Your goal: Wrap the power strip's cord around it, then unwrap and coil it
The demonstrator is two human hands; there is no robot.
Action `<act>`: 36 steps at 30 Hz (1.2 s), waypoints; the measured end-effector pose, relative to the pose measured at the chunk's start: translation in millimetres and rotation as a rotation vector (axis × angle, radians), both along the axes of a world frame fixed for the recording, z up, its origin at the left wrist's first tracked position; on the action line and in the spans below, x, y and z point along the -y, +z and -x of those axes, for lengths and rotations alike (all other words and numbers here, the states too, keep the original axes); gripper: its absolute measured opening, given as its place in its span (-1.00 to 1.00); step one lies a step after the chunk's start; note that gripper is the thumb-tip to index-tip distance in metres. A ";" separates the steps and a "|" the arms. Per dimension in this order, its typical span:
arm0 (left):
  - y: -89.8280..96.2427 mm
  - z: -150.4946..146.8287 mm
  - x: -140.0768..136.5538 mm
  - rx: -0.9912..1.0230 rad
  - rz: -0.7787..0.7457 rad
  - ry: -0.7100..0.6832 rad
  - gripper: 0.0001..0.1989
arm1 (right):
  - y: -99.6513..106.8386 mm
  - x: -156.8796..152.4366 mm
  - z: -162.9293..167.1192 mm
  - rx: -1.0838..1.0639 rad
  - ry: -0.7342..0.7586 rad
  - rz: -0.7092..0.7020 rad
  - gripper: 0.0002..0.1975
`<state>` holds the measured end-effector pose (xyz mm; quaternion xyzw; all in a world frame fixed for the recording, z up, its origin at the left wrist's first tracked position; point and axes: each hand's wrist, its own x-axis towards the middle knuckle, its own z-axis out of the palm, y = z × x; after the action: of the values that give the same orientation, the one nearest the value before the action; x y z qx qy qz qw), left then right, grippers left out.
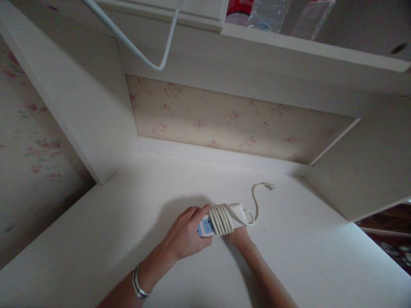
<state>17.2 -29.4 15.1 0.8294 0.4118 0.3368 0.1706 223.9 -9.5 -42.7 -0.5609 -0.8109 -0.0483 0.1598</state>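
Note:
A white and blue power strip [206,227] is held just above the white desk, with its cream cord [221,220] wound several times around the middle. My left hand [188,233] grips the strip's left end, fingers closed around it; silver bangles circle that wrist. Behind and under the right part of the strip is my right hand [238,236], its fingers mostly hidden by the strip and the coils. From the strip's right end the cord loops out and runs back over the desk, ending in a plug [269,186].
The white desk top [154,188] meets side panels and a floral wallpapered back wall [218,117]. A shelf [308,42] overhead holds plastic bottles [268,15]. A white cable [141,55] hangs down at the upper left.

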 end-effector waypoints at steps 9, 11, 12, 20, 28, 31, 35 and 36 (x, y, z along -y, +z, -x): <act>-3.6 3.1 -11.2 -0.025 -0.043 0.153 -0.39 | 40.0 36.8 24.9 0.141 -0.115 0.180 -0.67; -3.1 2.1 -12.0 -0.030 -0.037 0.193 -0.39 | 48.4 41.1 28.2 0.170 -0.059 0.142 -0.68; -2.6 1.9 -12.5 -0.031 -0.035 0.214 -0.39 | 52.1 42.3 30.2 0.181 -0.032 0.128 -0.68; -3.3 6.1 -14.6 -0.113 0.094 0.325 -0.72 | 73.4 42.5 46.7 0.317 0.185 0.045 -0.68; -9.7 5.3 -12.8 -0.276 0.040 0.185 -0.73 | 118.4 6.1 52.7 0.377 0.344 -0.030 -0.61; -7.0 4.3 -9.2 -0.332 0.040 0.068 -0.73 | 130.8 -22.0 57.4 0.403 0.336 -0.078 -0.56; -0.7 8.1 -3.6 -0.320 0.021 -0.046 -0.62 | 133.5 -57.1 61.9 0.439 0.190 -0.076 -0.51; 1.0 9.8 -2.7 -0.311 0.014 -0.062 -0.61 | 131.6 -63.9 62.0 0.452 0.169 -0.052 -0.50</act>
<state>7.4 -26.7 16.1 0.8827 0.4095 0.1962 0.1209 161.9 54.5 89.0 -0.4615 -0.8687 -0.1797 -0.0080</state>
